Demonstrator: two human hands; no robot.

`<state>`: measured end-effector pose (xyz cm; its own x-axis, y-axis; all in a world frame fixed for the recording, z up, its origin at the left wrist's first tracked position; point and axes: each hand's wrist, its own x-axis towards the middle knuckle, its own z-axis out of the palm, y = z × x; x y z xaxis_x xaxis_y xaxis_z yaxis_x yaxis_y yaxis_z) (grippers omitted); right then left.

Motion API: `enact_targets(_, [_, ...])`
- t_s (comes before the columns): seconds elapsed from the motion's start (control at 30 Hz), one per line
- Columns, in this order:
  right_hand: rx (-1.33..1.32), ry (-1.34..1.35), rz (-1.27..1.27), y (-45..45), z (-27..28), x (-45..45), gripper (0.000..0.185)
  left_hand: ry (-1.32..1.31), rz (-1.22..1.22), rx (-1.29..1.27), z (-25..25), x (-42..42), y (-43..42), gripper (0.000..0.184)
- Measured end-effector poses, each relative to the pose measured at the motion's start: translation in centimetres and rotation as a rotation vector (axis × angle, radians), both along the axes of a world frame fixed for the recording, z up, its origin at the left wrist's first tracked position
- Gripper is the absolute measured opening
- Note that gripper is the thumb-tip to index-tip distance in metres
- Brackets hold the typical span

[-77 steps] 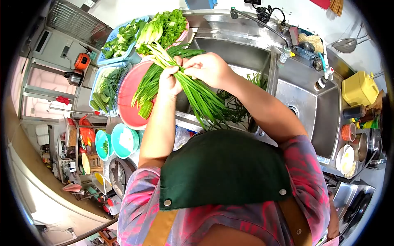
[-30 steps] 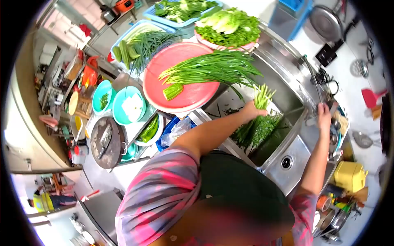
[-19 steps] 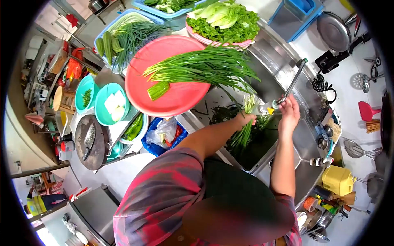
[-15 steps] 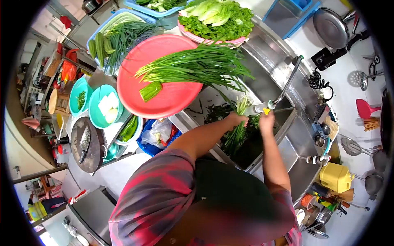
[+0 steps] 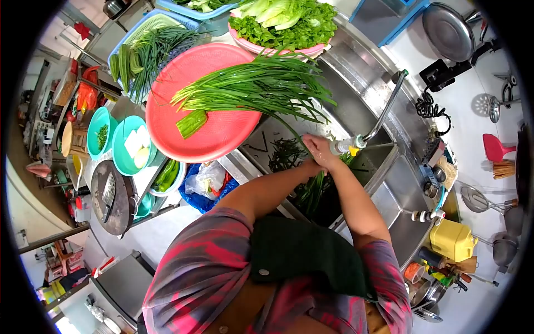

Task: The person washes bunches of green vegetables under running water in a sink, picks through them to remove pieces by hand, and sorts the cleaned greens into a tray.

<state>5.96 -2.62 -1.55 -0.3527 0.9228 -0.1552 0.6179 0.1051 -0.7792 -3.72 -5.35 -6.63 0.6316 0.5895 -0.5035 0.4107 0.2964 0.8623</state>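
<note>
In the steel sink (image 5: 378, 170), my left hand (image 5: 315, 168) is closed around a bunch of garlic chives (image 5: 318, 192), whose green leaves hang below it. My right hand (image 5: 319, 147) is just above, fingers curled over the stem end of the bunch and hiding most of it. Right beside it is the tap spout (image 5: 340, 146) with its yellow lever (image 5: 354, 151). Loose dark-green leaves (image 5: 286, 155) lie in the basin. A larger pile of garlic chives (image 5: 250, 86) rests across a red colander (image 5: 208, 145) with a green gourd piece (image 5: 192, 123).
Behind are a pink basin of lettuce (image 5: 283, 22) and a blue basket (image 5: 125, 47) of greens. At left stand green bowls (image 5: 119, 164) and a round chopping board (image 5: 119, 214) bearing a cleaver (image 5: 109, 195). A yellow jug (image 5: 451, 240) is at right.
My right hand has left the tap's yellow lever and moved left onto the stem end of the chives. My left hand still grips the bunch, slightly lower. The view has shifted a little.
</note>
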Motion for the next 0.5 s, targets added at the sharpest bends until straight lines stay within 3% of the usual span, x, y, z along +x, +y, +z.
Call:
enact_targets(0.03, [0.0,0.001,-0.004,-0.4,-0.2,0.1,0.032,0.064,-0.027,0.293,0.0,-0.2,0.0,0.053])
enact_targets(0.07, [0.206,-0.026,-0.236,-0.7,-0.7,0.3,0.037,0.063,-0.031,0.293,0.2,-0.6,0.3,0.053])
enact_targets(0.1, [0.411,-0.054,-0.469,-1.1,-1.0,0.5,0.044,-0.244,0.226,0.079,0.4,-0.9,1.1,0.046])
enact_targets(0.13, [0.055,0.134,-0.587,-1.4,-1.1,0.8,0.058,-0.547,0.479,-0.143,1.1,-1.0,1.9,0.039])
enact_targets(0.17, [0.055,0.137,-0.597,-2.2,-1.0,1.0,0.058,-0.543,0.469,-0.144,2.5,-0.9,2.7,0.039])
enact_targets(0.23, [0.239,0.144,-0.308,-4.3,-0.7,1.5,0.051,-0.641,0.748,-0.445,6.8,-0.4,4.4,0.021])
enact_targets(0.27, [0.083,0.247,-0.311,-4.9,-1.4,1.6,0.04,-0.64,0.738,-0.441,8.4,-0.4,4.6,0.021])
enact_targets(0.33, [-0.029,0.336,-0.397,-6.2,-2.1,1.5,0.034,-0.629,0.505,0.018,11.2,-0.5,4.7,0.01])
enact_targets(0.37, [-0.147,0.425,-0.473,-6.9,-2.2,1.3,0.028,-0.627,0.501,0.023,12.1,-0.5,4.6,0.01])
enact_targets(0.43, [-0.102,0.377,-0.446,-8.4,-5.5,2.1,0.023,-0.589,0.486,0.413,13.8,-0.5,4.4,0.009])
enact_targets(0.5, [-0.227,-0.04,-0.418,-9.4,-6.4,2.8,0.02,-0.572,0.538,0.491,15.6,-0.5,4.3,0.01])
